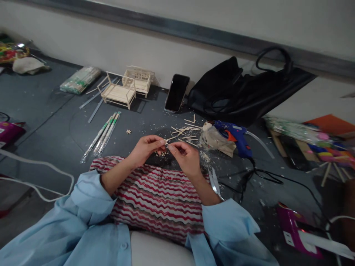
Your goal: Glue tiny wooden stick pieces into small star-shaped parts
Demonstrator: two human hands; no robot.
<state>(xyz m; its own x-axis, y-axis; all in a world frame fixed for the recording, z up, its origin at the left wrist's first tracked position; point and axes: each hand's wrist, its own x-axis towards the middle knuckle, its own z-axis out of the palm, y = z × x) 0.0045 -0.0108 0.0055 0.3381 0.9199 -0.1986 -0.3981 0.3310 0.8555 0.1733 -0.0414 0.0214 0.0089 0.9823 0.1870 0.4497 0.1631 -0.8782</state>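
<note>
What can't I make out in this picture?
All in the head view:
Small pale piece at the left hand: mostly covered by fingers.
Scissors: handles hidden behind the right arm.
Black bag: its sides hide any contents.
Left purple package: cut off by the left edge.

Hands [166, 150] pinching small wooden piece [166, 142] above loose sticks [185, 130].

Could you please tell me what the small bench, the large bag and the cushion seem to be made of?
Small bench: probably plain wood, pale and matte, with thin stick rails.
Large bag: black, perhaps leather or imitation; it slumps softly.
Cushion: apparently printed fabric, matte with wavy red stripes.
</note>
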